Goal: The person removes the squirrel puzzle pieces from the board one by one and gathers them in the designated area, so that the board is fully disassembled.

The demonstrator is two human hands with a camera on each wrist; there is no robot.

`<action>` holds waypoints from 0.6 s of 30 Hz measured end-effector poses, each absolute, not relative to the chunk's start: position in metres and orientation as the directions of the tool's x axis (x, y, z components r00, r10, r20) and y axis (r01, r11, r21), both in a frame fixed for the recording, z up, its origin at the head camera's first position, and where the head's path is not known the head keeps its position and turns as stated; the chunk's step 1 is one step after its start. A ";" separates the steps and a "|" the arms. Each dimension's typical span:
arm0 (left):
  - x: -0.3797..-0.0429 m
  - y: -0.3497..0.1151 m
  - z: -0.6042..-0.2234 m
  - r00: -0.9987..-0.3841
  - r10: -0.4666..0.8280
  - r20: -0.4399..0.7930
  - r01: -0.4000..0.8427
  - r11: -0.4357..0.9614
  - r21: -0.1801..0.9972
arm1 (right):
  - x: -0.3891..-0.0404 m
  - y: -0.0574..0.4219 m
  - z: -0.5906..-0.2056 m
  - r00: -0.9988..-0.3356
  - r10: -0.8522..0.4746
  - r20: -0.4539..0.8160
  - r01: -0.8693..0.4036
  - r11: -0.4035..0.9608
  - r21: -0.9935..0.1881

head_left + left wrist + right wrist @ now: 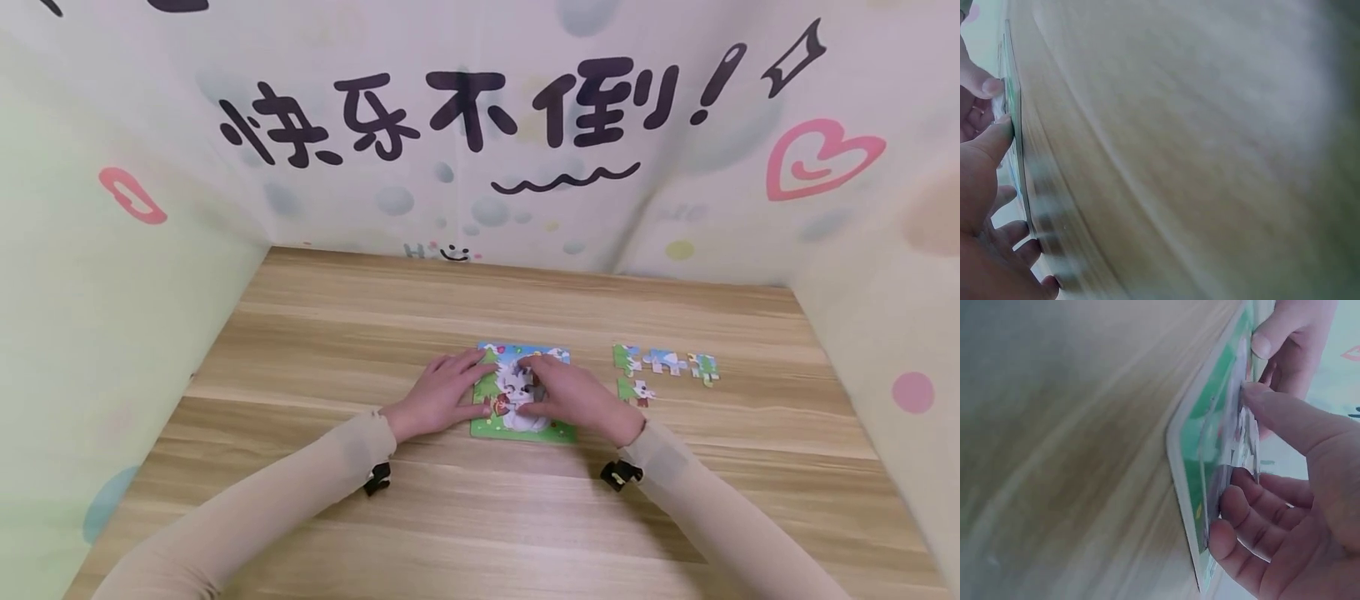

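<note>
Loose pieces (666,362) right of puzzle board (484,428); right hand (576,397) (blocking part of its picture) pinches a grey piece (535,392); left hand (437,398), relaxed, touches left edge.

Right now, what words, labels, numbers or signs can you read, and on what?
"快乐不倒!": large, dark, on the backdrop.
Apparently "H": small, low on the backdrop.
Dark strokes, top left: too cropped to read.
Grey marks, right: too faint.
Puzzle, loose pieces: no readable text.

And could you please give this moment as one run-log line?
left grip: touching puzzle board; right grip: over board, hold unclear; loose pieces: on table, right of board
</note>
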State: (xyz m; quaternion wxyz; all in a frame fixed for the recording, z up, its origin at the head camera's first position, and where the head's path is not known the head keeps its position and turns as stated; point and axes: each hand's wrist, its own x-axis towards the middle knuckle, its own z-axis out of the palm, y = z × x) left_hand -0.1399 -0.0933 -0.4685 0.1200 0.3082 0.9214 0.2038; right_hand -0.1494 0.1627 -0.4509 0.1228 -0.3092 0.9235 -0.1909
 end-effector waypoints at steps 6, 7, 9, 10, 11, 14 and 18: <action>-0.139 -0.093 -0.468 -0.784 0.613 -0.097 0.516 0.730 0.448 | -0.146 0.161 -0.449 -0.755 -0.649 -0.093 -0.590 0.734 -0.336; -0.139 -0.093 -0.467 -0.783 0.614 -0.098 0.515 0.730 0.449 | -0.146 0.160 -0.449 -0.752 -0.653 -0.092 -0.598 0.734 -0.323; -0.139 -0.092 -0.467 -0.782 0.615 -0.101 0.515 0.729 0.452 | -0.145 0.160 -0.449 -0.746 -0.659 -0.089 -0.612 0.733 -0.296; -0.139 -0.092 -0.467 -0.780 0.617 -0.105 0.515 0.728 0.453 | -0.145 0.160 -0.449 -0.744 -0.662 -0.089 -0.619 0.734 -0.280; -0.139 -0.092 -0.468 -0.779 0.618 -0.102 0.517 0.726 0.454 | -0.144 0.159 -0.449 -0.742 -0.665 -0.086 -0.627 0.733 -0.262; -0.139 -0.092 -0.469 -0.778 0.622 -0.091 0.520 0.719 0.462 | -0.142 0.158 -0.448 -0.730 -0.681 -0.059 -0.660 0.725 -0.197; -0.139 -0.093 -0.469 -0.780 0.619 -0.095 0.520 0.724 0.453 | -0.140 0.158 -0.446 -0.704 -0.710 -0.012 -0.707 0.702 -0.092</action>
